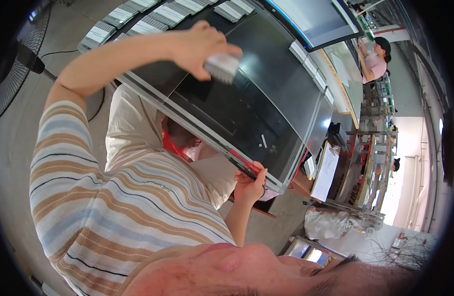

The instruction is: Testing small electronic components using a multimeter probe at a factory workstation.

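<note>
My left hand (201,49) is raised over the black tabletop (212,106), fingers and thumb closed round a grey-white block (223,67) with a ribbed edge. Motion blurs the block, so its exact kind does not show. At the table's near edge, my right hand (251,182) grips a red stick (242,159) and a black stick (241,169), both slim and pen-like, lying side by side. A small white strip (264,141) and a few tiny bits rest on the black surface beyond my right hand.
Rows of similar grey-white ribbed blocks (148,24) line the table's far left. A lit monitor (318,19) stands at the back. White papers (326,170) lie on the right. A floor fan (27,59) is at left. A person in pink (375,64) sits farther off.
</note>
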Demonstrator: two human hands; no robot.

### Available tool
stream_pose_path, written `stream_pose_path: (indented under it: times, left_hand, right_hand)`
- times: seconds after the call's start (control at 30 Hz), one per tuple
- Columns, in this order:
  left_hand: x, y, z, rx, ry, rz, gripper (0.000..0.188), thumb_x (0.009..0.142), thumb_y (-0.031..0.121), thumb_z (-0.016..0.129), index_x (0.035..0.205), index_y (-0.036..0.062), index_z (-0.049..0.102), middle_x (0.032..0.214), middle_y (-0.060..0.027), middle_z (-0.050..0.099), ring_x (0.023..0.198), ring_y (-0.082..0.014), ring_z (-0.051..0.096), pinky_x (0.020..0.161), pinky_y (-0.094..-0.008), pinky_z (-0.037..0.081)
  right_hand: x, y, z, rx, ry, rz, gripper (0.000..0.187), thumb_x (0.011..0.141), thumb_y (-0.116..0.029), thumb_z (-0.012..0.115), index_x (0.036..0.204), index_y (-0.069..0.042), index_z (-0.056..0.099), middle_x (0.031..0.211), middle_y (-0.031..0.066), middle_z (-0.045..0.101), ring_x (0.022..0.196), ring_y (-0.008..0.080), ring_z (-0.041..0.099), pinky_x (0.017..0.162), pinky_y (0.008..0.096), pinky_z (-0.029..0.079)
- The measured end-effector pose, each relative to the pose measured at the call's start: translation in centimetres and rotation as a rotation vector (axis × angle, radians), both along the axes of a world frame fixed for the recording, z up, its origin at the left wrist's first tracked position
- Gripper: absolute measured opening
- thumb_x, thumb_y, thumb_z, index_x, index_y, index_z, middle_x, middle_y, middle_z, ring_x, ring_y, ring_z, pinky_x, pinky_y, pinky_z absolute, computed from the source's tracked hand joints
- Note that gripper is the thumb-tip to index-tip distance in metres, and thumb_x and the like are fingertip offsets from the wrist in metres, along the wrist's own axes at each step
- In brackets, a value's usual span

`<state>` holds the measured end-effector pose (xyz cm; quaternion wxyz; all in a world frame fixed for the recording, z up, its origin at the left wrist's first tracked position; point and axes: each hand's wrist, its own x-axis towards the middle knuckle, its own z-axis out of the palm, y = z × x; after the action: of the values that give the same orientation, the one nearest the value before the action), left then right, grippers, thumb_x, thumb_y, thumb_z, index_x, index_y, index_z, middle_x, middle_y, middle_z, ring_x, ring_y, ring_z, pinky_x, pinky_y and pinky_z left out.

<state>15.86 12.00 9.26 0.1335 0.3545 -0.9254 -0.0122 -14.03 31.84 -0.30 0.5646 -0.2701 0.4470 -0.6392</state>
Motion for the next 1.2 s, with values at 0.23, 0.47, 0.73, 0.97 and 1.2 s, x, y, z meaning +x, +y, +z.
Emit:
stream_pose_path:
  times: [0.23,0.47,0.73,0.97,1.2]
  left_hand:
    - [4.0,-8.4,-0.8,0.195,-0.362,0.361,0.088,0.058,0.034,0.066,0.133,0.0240,0.021,0.110,-0.0140,0.044,0.111,-0.0297,0.037,0.095,-0.0514,0.017]
    - [3.7,-11.6,-2.0,0.348,-0.446,0.346,0.092,0.058,0.039,0.068,0.134,0.0253,0.017,0.118,-0.0137,0.041,0.114,-0.0304,0.034,0.092,-0.0497,0.023]
    - [4.9,-9.7,-3.7,-0.022,-0.371,0.186,0.070,0.064,0.030,0.068,0.124,0.0157,0.036,0.109,-0.0057,0.049,0.105,-0.0238,0.043,0.088,-0.0402,0.028]
    - [5.4,-11.4,-5.3,-0.122,-0.266,0.107,0.039,0.073,0.012,0.055,0.111,0.0120,0.048,0.105,-0.0043,0.051,0.099,-0.0216,0.048,0.085,-0.0393,0.030]
    - [4.7,-13.1,-4.9,0.004,-0.314,0.184,0.046,0.070,0.009,0.059,0.113,0.0116,0.046,0.116,-0.0041,0.047,0.108,-0.0210,0.043,0.091,-0.0402,0.028]
  right_hand:
    - [0.5,-0.2,0.4,0.106,0.013,-0.005,0.040,0.090,-0.036,0.030,0.094,0.000,0.048,0.076,0.0141,0.059,0.054,0.0231,0.059,0.044,0.0282,0.046]
    - [0.7,-0.4,0.8,0.129,0.002,0.026,0.039,0.090,-0.034,0.031,0.094,0.000,0.050,0.074,0.0132,0.060,0.052,0.0227,0.059,0.043,0.0276,0.047]
    - [0.4,-1.0,0.6,0.133,0.055,0.079,0.041,0.090,-0.035,0.030,0.094,0.002,0.049,0.074,0.0153,0.059,0.055,0.0243,0.059,0.044,0.0291,0.048]
    - [0.6,-1.4,1.3,0.139,0.057,0.120,0.042,0.090,-0.035,0.032,0.094,0.003,0.049,0.074,0.0159,0.059,0.055,0.0247,0.060,0.044,0.0299,0.048]
    - [-1.2,-2.7,2.6,-0.015,0.151,-0.108,0.039,0.088,-0.038,0.036,0.096,0.000,0.046,0.075,0.0102,0.057,0.053,0.0218,0.058,0.043,0.0272,0.046]
